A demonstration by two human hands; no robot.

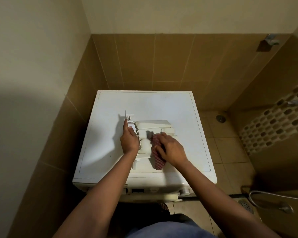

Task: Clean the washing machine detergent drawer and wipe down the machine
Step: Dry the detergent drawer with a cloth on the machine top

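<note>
Drawer [153, 125] lies crosswise on machine [144, 103], front panel [126, 117] facing left.

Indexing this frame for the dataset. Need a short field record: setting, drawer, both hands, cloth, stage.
setting: tiled corner, washing machine seen from above
drawer: detergent drawer is out of the machine and lies on its top
left hand: grips the drawer's front-panel end
right hand: holds the red checked cloth against the drawer
cloth: bunched under the hand, its tail trails toward the machine's front edge
stage: wiping the drawer; machine top not yet being wiped
</note>
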